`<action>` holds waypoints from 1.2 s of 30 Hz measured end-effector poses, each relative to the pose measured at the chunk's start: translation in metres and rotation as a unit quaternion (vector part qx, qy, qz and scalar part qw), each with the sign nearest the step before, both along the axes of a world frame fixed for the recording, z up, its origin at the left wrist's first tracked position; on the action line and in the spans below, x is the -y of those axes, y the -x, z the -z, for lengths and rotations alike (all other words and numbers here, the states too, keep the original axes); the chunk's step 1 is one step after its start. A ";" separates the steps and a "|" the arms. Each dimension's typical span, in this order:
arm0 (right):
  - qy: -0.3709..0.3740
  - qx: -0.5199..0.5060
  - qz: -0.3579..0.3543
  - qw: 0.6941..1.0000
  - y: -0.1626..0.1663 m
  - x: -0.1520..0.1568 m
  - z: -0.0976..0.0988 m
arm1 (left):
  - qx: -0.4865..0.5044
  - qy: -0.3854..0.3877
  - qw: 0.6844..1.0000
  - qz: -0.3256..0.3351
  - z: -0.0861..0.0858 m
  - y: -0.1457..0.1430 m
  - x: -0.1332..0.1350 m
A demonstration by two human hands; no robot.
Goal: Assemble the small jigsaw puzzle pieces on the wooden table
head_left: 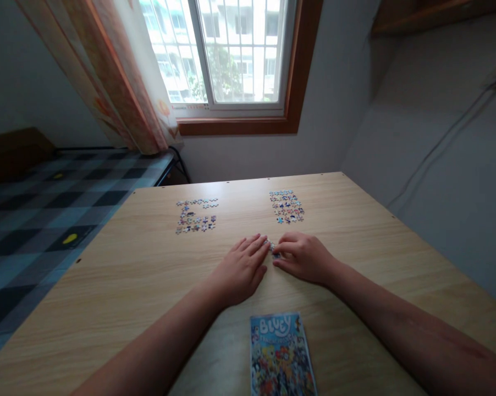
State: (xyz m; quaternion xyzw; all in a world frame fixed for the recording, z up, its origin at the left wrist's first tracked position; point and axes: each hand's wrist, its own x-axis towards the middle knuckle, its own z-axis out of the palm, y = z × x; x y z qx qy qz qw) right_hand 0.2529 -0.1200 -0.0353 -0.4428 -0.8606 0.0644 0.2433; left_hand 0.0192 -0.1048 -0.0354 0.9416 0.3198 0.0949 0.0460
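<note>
A few joined jigsaw pieces (271, 246) lie on the wooden table between my two hands. My left hand (244, 265) rests palm down, fingers stretched out, its fingertips touching the left edge of these pieces. From the other side, my right hand (303, 256) has thumb and fingers pinched on a small jigsaw piece (276, 255), partly hidden by the fingers. Beyond the hands, loose jigsaw pieces are laid out in rows: one group (287, 207) straight ahead and another group (196, 215) farther left, with gaps in its rows.
A Bluey picture sheet or box (279, 352) lies close to me on the table (149, 297). To the left stands a bed with a checked cover (78, 220). A curtain (120, 71) and a barred window (240, 55) are behind the table; a cable (437, 146) hangs along the right wall.
</note>
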 end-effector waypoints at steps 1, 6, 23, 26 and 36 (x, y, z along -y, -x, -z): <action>-0.001 0.003 0.004 1.000 0.001 0.000 0.000 | -0.006 0.007 1.000 0.002 0.000 0.000 -0.001; -0.010 0.002 -0.011 1.000 -0.001 0.000 -0.002 | -0.001 0.015 1.000 -0.001 -0.001 0.001 0.000; -0.005 -0.008 -0.021 1.000 -0.010 -0.002 0.000 | 0.019 -0.020 1.000 0.002 -0.006 0.001 0.005; -0.012 -0.016 -0.010 1.000 -0.008 -0.003 0.002 | 0.015 -0.017 1.000 -0.005 -0.007 0.000 0.006; -0.019 -0.018 -0.045 0.999 -0.003 -0.003 0.001 | 0.024 0.007 1.000 -0.001 -0.001 0.002 0.003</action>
